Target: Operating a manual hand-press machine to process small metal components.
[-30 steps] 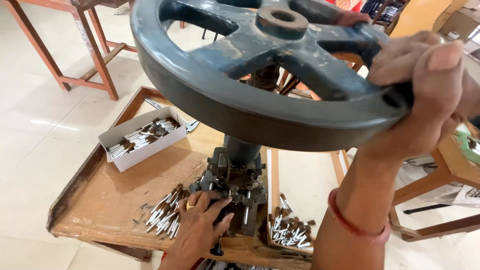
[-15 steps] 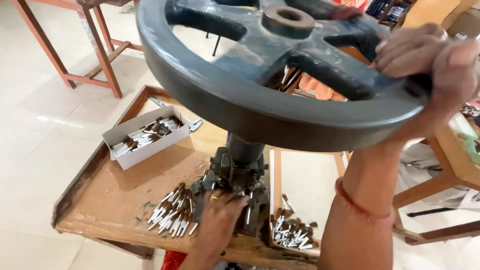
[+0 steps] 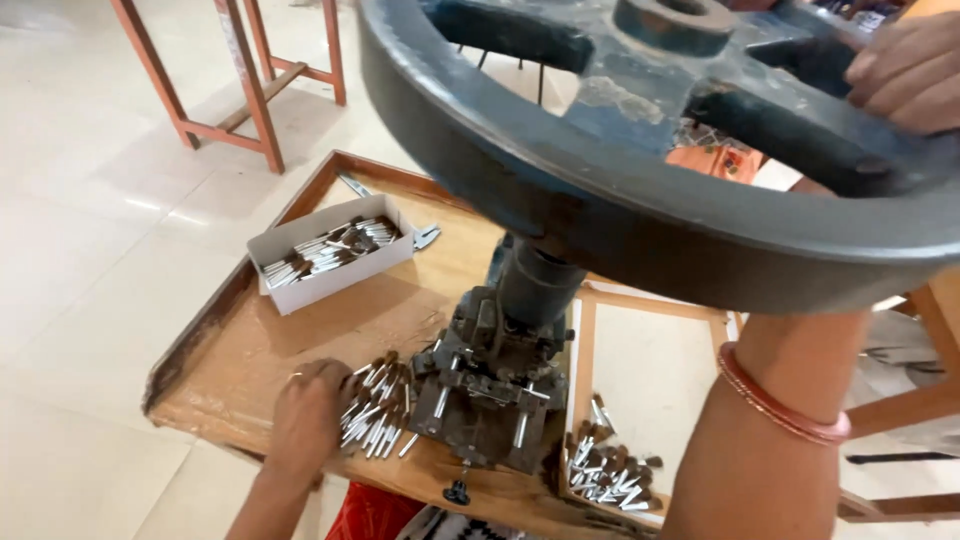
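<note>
The right hand (image 3: 905, 70) lies closed over the far rim of the big grey iron handwheel (image 3: 640, 170), a heavy, rigid thing best gripped at rim or spoke. Far below that grip, the left hand (image 3: 305, 420) rests curled on a heap of small metal pins (image 3: 375, 415) on the table (image 3: 300, 330); whether it pinches 1 is hidden. The pins look light, hard and slippery, just beside the press base (image 3: 490, 385).

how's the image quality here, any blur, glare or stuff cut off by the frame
Head view: the big grey handwheel looms very close, fills the top and runs off the edge. The right hand on its rim is soft and partly cropped. The floor is bright with pale glare patches. The left hand at the small metal pieces is slightly blurred. The white box is sharp enough.
</note>
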